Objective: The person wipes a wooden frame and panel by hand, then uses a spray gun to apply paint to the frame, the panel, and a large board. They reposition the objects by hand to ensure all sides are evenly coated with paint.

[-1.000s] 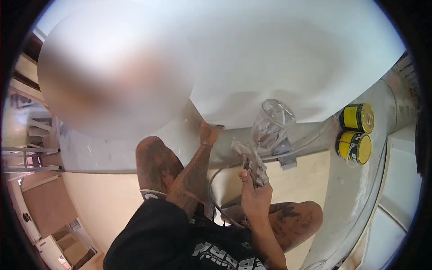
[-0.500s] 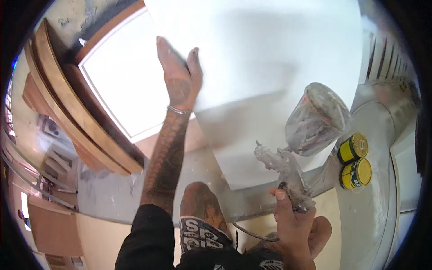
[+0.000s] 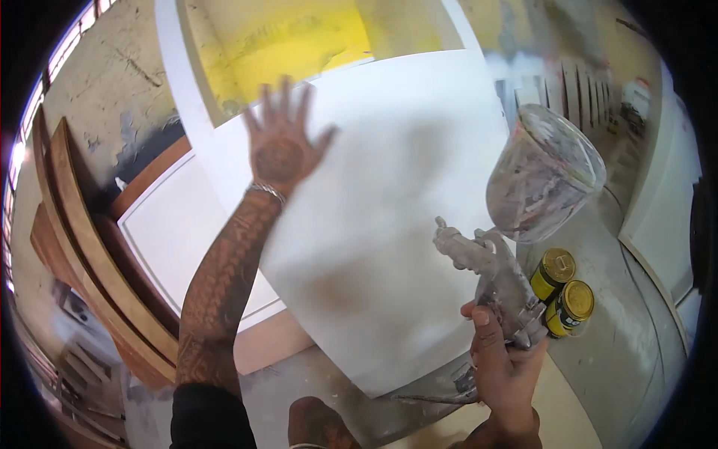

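My left hand is stretched out with its fingers spread, its back toward me, over the upper left of a large white panel. The fingers are slightly blurred. In my right hand is a paint spray gun, gripped by its handle and coated in greyish paint residue. A clear, paint-smeared cup sits on top of the gun, which overlaps the panel's right edge in this view. Its nozzle points toward the left. Soft shadows fall across the panel.
Two yellow-and-black cans stand on the grey floor right of the panel. At left, long brown boards lean beside a smaller white framed panel. A white frame rises behind, before a yellow-painted wall.
The view has tilted upward, bringing the wall and white frame into sight. My left hand's fingers have spread from being held together. My right hand keeps hold of the spray gun.
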{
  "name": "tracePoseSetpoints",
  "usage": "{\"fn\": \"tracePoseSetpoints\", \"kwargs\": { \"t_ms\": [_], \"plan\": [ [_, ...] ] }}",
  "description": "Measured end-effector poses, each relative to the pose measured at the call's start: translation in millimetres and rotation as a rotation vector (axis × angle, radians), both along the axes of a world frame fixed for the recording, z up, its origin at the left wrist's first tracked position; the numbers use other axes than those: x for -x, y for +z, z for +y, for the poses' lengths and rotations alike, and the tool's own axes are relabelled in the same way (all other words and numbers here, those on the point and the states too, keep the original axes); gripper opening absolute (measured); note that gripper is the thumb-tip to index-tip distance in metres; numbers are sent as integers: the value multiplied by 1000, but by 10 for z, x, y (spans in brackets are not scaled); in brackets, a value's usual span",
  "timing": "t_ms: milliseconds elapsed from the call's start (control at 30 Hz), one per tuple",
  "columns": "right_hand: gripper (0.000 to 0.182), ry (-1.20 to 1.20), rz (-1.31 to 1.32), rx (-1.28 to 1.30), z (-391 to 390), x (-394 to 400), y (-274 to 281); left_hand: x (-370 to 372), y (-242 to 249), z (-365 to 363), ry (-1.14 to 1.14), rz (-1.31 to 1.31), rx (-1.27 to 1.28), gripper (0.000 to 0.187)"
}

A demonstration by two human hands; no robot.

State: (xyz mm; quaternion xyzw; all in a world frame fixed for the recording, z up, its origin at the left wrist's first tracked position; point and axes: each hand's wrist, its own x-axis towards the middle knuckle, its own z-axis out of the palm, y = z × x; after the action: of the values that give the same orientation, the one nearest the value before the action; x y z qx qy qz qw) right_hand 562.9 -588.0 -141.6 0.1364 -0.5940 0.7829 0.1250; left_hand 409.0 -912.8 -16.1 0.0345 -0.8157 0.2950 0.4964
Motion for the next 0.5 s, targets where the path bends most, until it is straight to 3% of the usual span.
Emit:
{"fn": "tracePoseSetpoints", "kwargs": {
  "t_ms": [100,300,400,500],
  "plan": [
    [20,-23,-8,30,91,47,-94,305,-25,178,136,209,-116,81],
    [25,100,-140,3,364,204,-274,481,-809,867,-300,-594,337,78],
    [27,27,-130,64,528,310,-278,831,-434,969,-218,-493,301,78],
    [24,-93,-165,113,734,375,-222,1288,161,1056,14,-105,183,77]
  ]
}}
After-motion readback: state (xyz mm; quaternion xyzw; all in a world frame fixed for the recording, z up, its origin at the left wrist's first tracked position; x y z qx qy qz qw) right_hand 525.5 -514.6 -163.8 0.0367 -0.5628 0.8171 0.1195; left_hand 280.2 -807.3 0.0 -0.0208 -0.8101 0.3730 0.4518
